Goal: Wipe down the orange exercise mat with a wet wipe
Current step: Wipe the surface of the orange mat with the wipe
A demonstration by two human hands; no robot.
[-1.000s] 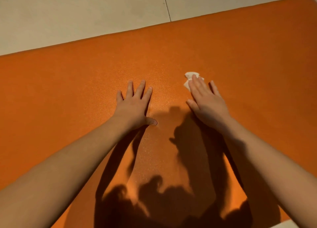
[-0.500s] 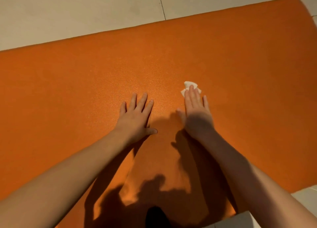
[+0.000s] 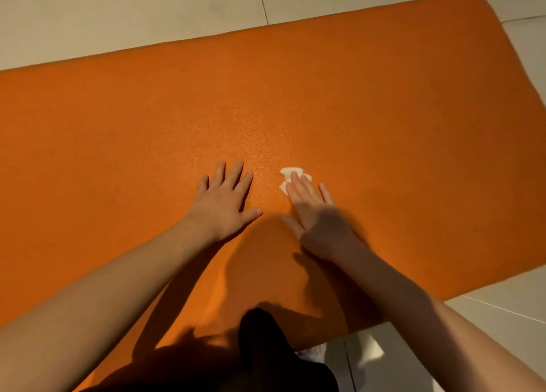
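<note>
On the tiled floor (image 3: 118, 13) lies the orange mat (image 3: 369, 120). Both hands rest on it, palms down, fingers straight. Left hand (image 3: 224, 199) lies flat, holding nothing. Right hand (image 3: 316, 211), just beside it, presses the white wipe (image 3: 288, 173) under its fingertips; the crumpled wipe shows beyond them.

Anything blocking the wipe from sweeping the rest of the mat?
Nothing visible ahead or to the right. The right hand presses the wet wipe flat on the orange mat. Only the left hand, flat on the mat just left of the wipe, would block a leftward sweep.
</note>
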